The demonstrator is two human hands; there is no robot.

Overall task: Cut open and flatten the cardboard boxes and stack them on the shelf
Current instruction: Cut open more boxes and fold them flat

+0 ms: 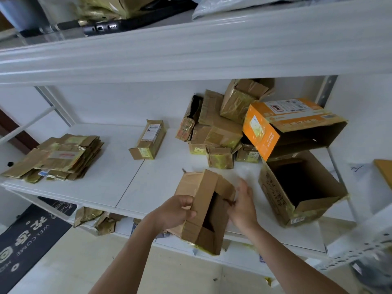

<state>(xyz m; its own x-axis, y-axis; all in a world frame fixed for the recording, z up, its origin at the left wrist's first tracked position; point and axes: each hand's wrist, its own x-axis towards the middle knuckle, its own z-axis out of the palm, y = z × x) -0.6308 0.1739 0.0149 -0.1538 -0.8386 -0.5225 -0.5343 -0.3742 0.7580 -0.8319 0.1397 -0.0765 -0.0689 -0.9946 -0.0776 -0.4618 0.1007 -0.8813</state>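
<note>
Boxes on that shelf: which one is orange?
The orange box at the right, lying on its side atop the large open brown box; all the others are plain brown cardboard.

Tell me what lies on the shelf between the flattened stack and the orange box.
Head view: one long taped box, then a pile of small boxes.

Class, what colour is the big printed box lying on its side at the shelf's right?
Bright orange box, with white labels; head view shows it best.
</note>
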